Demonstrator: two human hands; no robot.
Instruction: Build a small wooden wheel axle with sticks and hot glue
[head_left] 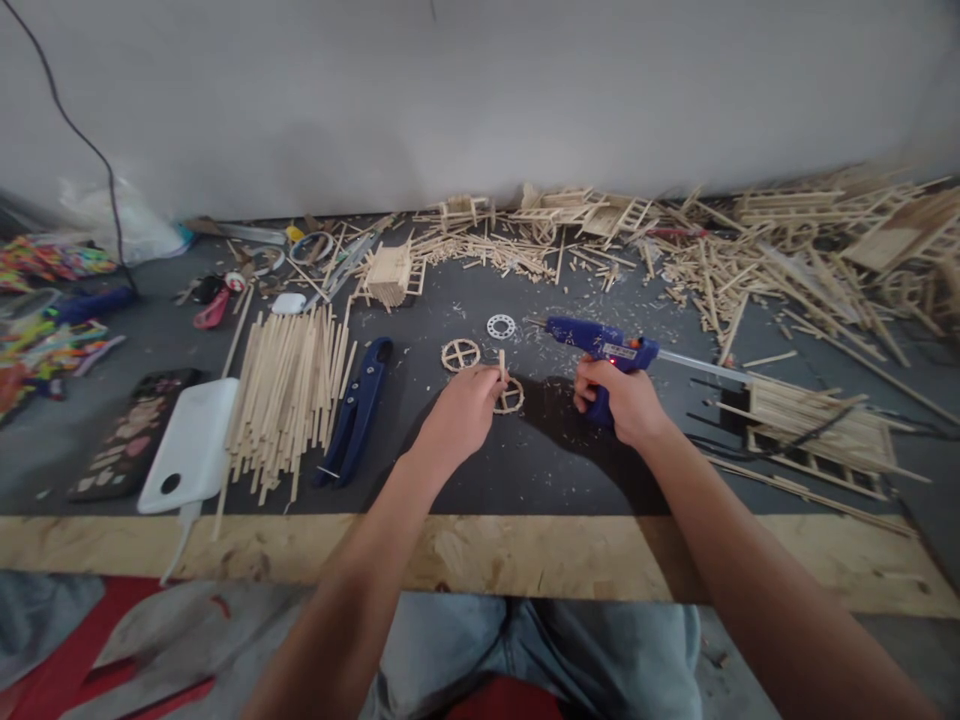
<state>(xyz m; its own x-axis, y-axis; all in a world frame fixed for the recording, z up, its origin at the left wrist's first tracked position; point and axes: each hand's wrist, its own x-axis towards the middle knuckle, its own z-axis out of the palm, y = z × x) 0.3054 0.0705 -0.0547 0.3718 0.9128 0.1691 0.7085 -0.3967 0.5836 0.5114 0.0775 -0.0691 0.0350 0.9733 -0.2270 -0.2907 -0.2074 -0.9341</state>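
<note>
Our left fingers are pinching a short stick upright beside the spoked wheel on the bench, ideally bracing it squarely; our right fingers are gripping the glue gun.

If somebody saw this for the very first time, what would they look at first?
Probably the blue glue gun, gripped in the right hand just right of the middle, since its colour really pops. Next, maybe the left hand near the middle, pinching a short wooden stick by a little spoked wooden wheel. Then the messy heap of sticks towards the back right of the dark tabletop.
</note>
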